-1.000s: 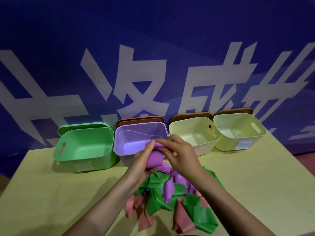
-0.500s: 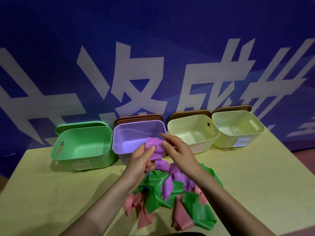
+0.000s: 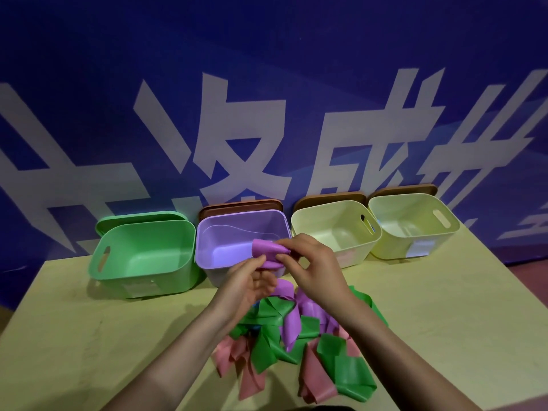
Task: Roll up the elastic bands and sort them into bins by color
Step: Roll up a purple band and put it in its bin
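Both hands up in front of the purple bin (image 3: pixel 237 232): left hand (image 3: pixel 246 284) and right hand (image 3: pixel 314 266) pinching the same half-rolled purple band (image 3: pixel 267 250), loose tail hanging down into the band pile (image 3: pixel 296 336) of green, pink and purple just this side of that bin. Left of the purple bin, green bin (image 3: pixel 142 256); right of it, two pale yellow bins (image 3: pixel 335 232), pale stickers on bin fronts too blurry to read. Behind, blue banner (image 3: pixel 267 84) with big white Chinese characters, one looking like 成.
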The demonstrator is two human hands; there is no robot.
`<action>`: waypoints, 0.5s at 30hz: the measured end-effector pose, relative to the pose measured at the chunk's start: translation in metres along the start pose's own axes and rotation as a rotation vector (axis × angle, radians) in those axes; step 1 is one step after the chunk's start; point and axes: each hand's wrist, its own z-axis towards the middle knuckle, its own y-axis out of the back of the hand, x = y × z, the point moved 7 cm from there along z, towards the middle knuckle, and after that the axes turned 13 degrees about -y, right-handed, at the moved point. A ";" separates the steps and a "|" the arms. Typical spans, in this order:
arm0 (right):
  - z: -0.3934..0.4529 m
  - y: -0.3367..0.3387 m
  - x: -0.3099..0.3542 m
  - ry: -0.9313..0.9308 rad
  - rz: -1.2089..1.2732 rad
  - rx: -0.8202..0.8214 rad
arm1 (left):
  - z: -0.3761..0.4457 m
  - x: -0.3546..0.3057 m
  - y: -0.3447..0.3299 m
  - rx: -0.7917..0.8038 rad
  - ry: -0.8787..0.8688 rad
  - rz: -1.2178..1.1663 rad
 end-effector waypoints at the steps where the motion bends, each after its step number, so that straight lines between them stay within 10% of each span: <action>1: 0.000 -0.001 0.002 0.042 -0.050 -0.004 | -0.001 0.000 -0.003 0.015 0.036 -0.064; 6: -0.002 -0.010 0.003 0.194 -0.133 0.092 | 0.001 -0.001 0.000 0.016 0.095 -0.144; 15: -0.005 -0.026 -0.019 -0.440 0.478 0.082 | 0.005 -0.003 0.007 -0.149 -0.120 -0.164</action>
